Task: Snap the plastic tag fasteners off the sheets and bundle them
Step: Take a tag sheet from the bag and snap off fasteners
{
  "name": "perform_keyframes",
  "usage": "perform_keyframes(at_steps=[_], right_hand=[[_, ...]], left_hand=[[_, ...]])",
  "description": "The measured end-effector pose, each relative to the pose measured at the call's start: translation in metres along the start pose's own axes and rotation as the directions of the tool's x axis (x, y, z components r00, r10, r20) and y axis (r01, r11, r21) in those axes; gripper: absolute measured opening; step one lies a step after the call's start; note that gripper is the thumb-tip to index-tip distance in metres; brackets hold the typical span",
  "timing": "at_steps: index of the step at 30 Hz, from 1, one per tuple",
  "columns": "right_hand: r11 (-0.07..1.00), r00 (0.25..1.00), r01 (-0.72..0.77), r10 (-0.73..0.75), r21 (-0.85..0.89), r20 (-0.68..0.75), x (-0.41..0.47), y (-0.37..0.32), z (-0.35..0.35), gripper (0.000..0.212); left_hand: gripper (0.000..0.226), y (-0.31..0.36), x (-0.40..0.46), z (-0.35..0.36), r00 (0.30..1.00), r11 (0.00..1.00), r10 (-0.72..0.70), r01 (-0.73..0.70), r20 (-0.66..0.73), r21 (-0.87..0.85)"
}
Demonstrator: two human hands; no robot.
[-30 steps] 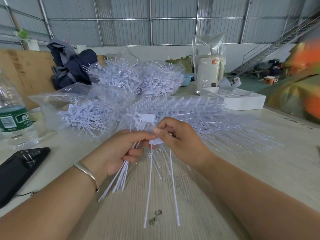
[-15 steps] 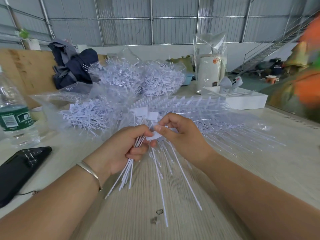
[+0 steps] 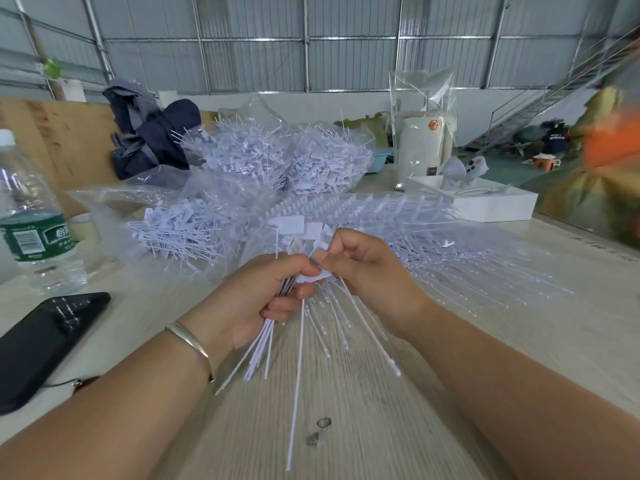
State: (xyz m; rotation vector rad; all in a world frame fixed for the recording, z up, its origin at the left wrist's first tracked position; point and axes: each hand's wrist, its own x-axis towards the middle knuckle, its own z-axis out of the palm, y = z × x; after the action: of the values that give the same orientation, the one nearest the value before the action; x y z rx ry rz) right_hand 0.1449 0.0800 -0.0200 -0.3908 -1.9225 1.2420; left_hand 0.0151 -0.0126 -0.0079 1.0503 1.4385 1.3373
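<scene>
My left hand (image 3: pixel 258 299) grips a bundle of loose white tag fasteners (image 3: pixel 263 348), their thin tails fanning down over the wooden table (image 3: pixel 363 427) and their flat heads sticking up past my fingers. My right hand (image 3: pixel 367 268) pinches the head of one or two fasteners right beside my left thumb; their tails hang towards me. A sheet of joined fasteners (image 3: pixel 398 216) lies flat on the table just behind both hands.
Clear bags full of loose fasteners (image 3: pixel 277 157) are heaped behind the sheet, with another pile (image 3: pixel 180 233) at left. A water bottle (image 3: pixel 31 216) and a black phone (image 3: pixel 45 337) lie at left. A white box (image 3: pixel 491 202) sits at right. Small debris (image 3: pixel 320 431) lies near me.
My right hand has brought the snapped-off fasteners against the bundle in my left hand; their long tails have swung from right to nearly straight down.
</scene>
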Motion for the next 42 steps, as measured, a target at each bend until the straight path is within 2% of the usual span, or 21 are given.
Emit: perform_keyframes(at_steps=[2,5,9,12,17,20,23,25,27,29,32,35,37,38,40,42], right_hand=[[0.982,0.998,0.026,-0.036,-0.186,-0.054,0.0,0.003,0.002,0.032],[0.895,0.992,0.043,-0.089,-0.443,-0.084,-0.002,0.004,0.001,0.046],[0.709,0.978,0.095,-0.196,-0.699,-0.067,-0.004,0.0,-0.001,0.059],[0.627,0.969,0.128,-0.245,-0.769,-0.038,-0.007,-0.005,-0.001,0.064],[0.622,0.943,0.202,-0.332,-0.757,-0.021,-0.009,-0.009,-0.003,0.065],[0.653,0.964,0.19,-0.266,-0.733,0.013,-0.007,-0.01,-0.002,0.06],[0.738,0.988,0.141,-0.15,-0.66,0.044,-0.007,-0.013,0.001,0.058],[0.84,0.995,0.095,-0.078,-0.534,0.053,-0.006,-0.011,-0.001,0.061],[0.933,0.996,0.042,-0.013,-0.358,0.084,-0.006,-0.011,-0.003,0.062],[0.97,0.993,-0.012,0.04,-0.243,0.11,-0.006,-0.014,-0.002,0.061],[0.987,0.979,-0.126,0.14,-0.1,0.148,-0.007,-0.014,-0.002,0.062],[0.973,0.924,-0.231,0.229,-0.033,0.307,-0.008,-0.018,-0.005,0.053],[0.956,0.882,-0.291,0.248,0.048,0.401,-0.007,-0.018,-0.009,0.052],[0.944,0.874,-0.317,0.251,0.096,0.416,-0.006,-0.019,-0.012,0.051],[0.923,0.89,-0.34,0.253,0.181,0.379,-0.005,-0.018,-0.017,0.05],[0.92,0.925,-0.334,0.279,0.204,0.258,-0.002,-0.017,-0.019,0.05]], left_hand=[[0.017,-0.002,0.001,0.0,1.0,1.0,-0.013,0.013,0.012,-0.015],[0.014,-0.004,0.001,-0.002,0.998,0.999,-0.032,0.034,0.052,-0.036],[0.012,-0.004,0.0,-0.003,0.995,0.998,-0.05,0.053,0.087,-0.03],[0.015,-0.003,-0.001,-0.003,0.991,0.998,-0.07,0.07,0.115,0.001],[0.029,-0.001,-0.002,-0.002,0.991,0.996,-0.033,0.022,0.126,0.086],[0.039,-0.002,-0.002,-0.003,0.991,0.992,-0.015,-0.001,0.131,0.122],[0.03,-0.002,-0.003,-0.005,0.989,0.994,-0.027,0.011,0.144,0.112],[0.012,-0.002,-0.003,-0.007,0.983,0.996,-0.049,0.035,0.177,0.08],[0.009,-0.001,-0.003,-0.009,0.971,0.998,-0.064,0.062,0.231,0.017],[0.007,-0.001,-0.003,-0.011,0.961,0.997,-0.065,0.07,0.268,-0.01],[0.016,-0.002,-0.001,-0.012,0.943,0.993,-0.088,0.108,0.322,-0.046],[0.013,-0.001,-0.004,-0.012,0.923,0.988,-0.114,0.144,0.367,-0.056],[0.004,-0.001,-0.004,-0.014,0.922,0.983,-0.111,0.158,0.37,-0.098],[0.008,-0.003,-0.002,-0.017,0.932,0.978,-0.093,0.151,0.351,-0.142],[0.016,-0.004,0.001,-0.02,0.961,0.969,-0.037,0.101,0.273,-0.224],[0.021,-0.005,0.003,-0.019,0.985,0.967,0.006,0.038,0.171,-0.252]])
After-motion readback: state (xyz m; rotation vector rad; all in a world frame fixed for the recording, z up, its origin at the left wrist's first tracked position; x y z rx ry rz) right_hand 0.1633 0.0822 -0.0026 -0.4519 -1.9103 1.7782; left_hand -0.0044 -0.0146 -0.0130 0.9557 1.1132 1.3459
